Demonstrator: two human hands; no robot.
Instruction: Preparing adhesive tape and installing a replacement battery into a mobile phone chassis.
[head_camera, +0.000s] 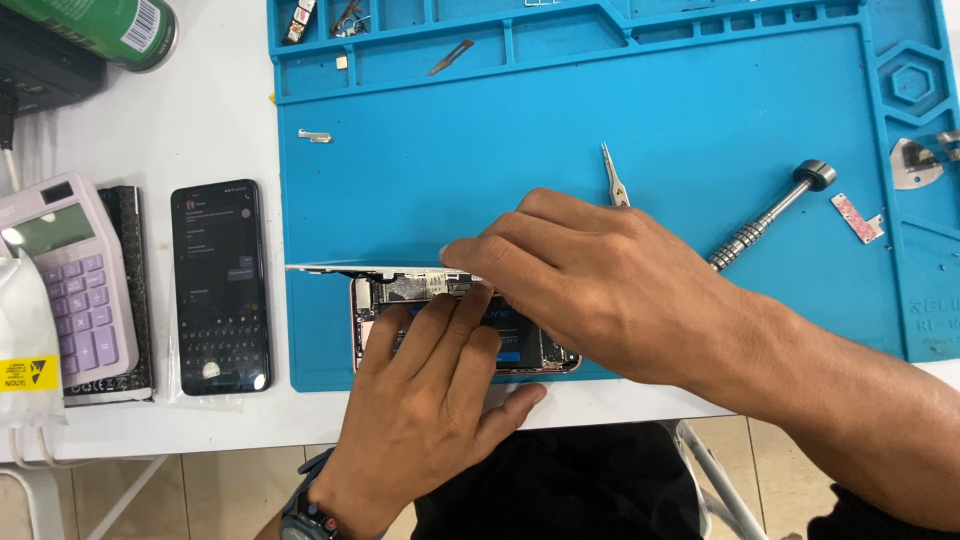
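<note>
Left hand (430, 390) flat on opened phone (450, 325); right hand (590, 275) pinching its lifted screen (350, 269); scalpel blade (450, 57) in blue mat's tray (400, 60).

— What's lying to your left, off the mat?

— A black smartphone (220, 287) with its screen lit, flat on the white table (215, 110). Just beside it you've got a lilac calculator (65, 275), and a green can (105, 28) sits at the far corner.

— And on the blue silicone work mat (700, 90)?

— A metal precision screwdriver (772, 215) lies tilted to your right, with a small pink strip (857, 218) near its head. Tweezers (613, 180) poke out above it all, and a small metal bracket (314, 136) rests near the mat's left edge.
</note>
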